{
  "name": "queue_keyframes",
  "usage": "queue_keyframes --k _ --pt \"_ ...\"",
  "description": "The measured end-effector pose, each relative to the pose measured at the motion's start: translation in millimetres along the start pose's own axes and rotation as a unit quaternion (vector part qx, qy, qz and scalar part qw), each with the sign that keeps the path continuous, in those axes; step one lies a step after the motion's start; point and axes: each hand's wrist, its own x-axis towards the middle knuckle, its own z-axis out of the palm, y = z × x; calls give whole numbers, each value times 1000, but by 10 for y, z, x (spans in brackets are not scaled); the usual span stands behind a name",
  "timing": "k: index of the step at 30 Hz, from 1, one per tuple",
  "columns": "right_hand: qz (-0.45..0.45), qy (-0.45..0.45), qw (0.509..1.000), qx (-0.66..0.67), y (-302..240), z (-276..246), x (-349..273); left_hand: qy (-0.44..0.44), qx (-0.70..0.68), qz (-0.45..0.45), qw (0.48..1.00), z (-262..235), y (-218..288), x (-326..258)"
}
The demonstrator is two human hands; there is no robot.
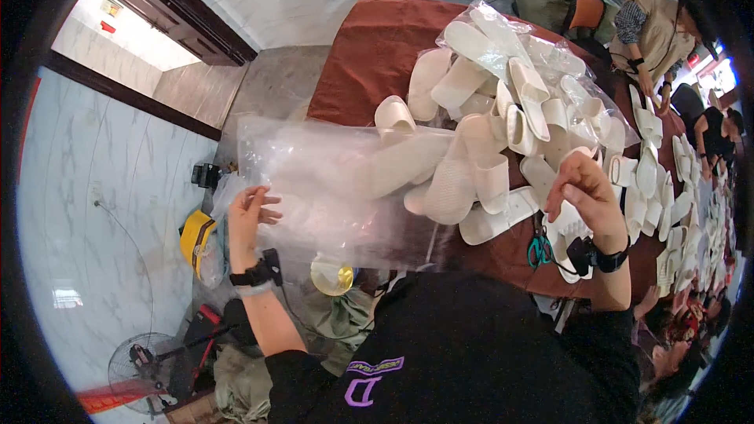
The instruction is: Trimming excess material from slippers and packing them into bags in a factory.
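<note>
My left hand (253, 210) grips the left edge of a large clear plastic bag (314, 180), its fingers bent at the film. The bag spreads out to the right, over the table edge and in front of some white slippers. Over the near right side of the pile is my right hand (585, 188), fingers loosely curled and thumb apart, with nothing visible in it. White slippers (452, 180) lie heaped on the brown-covered table (361, 55). Just below and left of my right hand are scissors with teal handles (539, 249).
Clear plastic film (561, 55) covers slippers at the back of the heap. More slippers (648, 157) run along the table to the right, where other people (652, 31) stand. At left are a doorway (165, 31), a fan (141, 361) and a yellow bag (196, 239).
</note>
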Motion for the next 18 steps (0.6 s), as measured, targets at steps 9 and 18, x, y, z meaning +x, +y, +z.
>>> queue_keyframes --k 9,18 --pt "172 145 974 -21 710 161 -85 -13 157 -88 984 -918 -1182 1240" --pt "235 331 913 46 1369 47 -640 234 522 231 787 -266 -1464 1575"
